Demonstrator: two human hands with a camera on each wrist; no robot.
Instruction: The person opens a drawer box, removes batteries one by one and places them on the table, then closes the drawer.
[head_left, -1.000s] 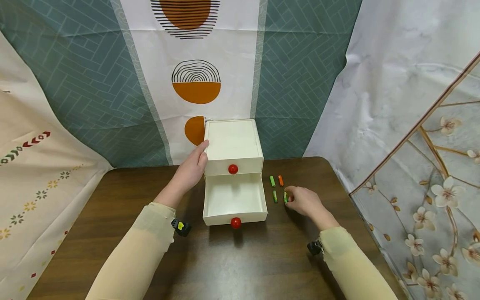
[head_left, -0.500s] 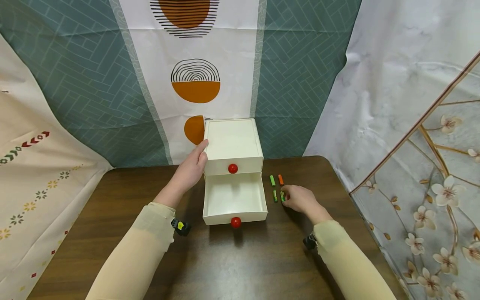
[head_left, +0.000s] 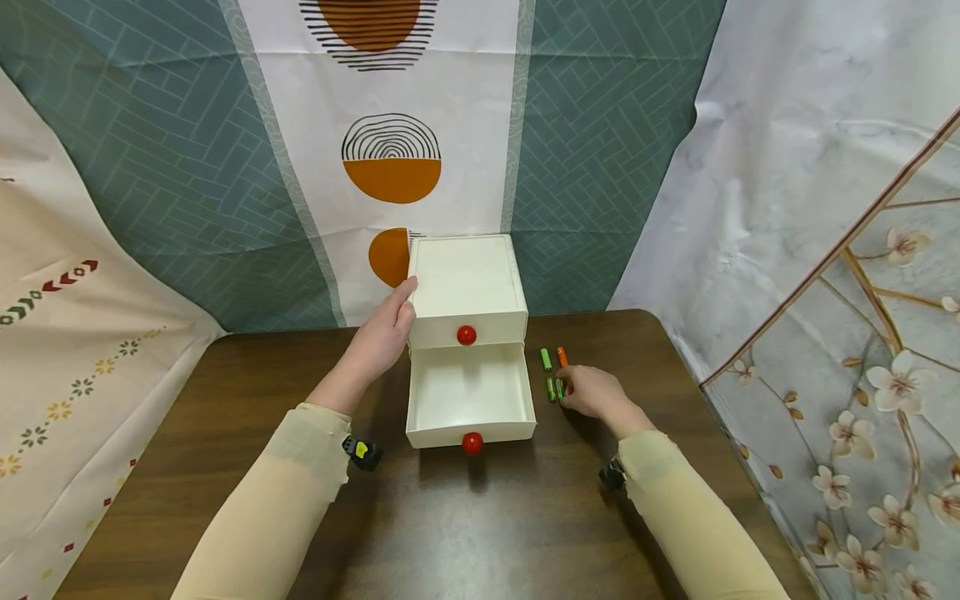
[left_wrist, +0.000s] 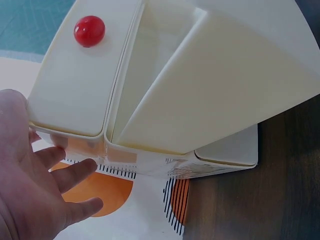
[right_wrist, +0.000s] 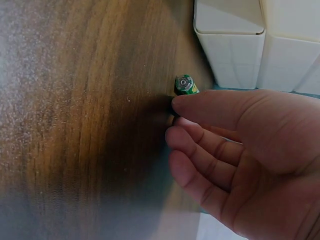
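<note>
Green battery (head_left: 559, 389) in the pinching grip of the right hand (head_left: 597, 392), left hand (head_left: 380, 337) spread against white cabinet (head_left: 468, 273)

Around the dark wood-grain worktop (head_left: 465, 533) we see a teal-and-white geometric cloth (head_left: 480, 125) behind, a cream patterned cloth (head_left: 82, 358) at left and a blossom-printed white cloth (head_left: 832, 325) at right.

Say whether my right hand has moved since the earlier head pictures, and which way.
Yes. In the head view, the right hand has shifted left, closer to the open drawer, which has stayed in place.
</note>
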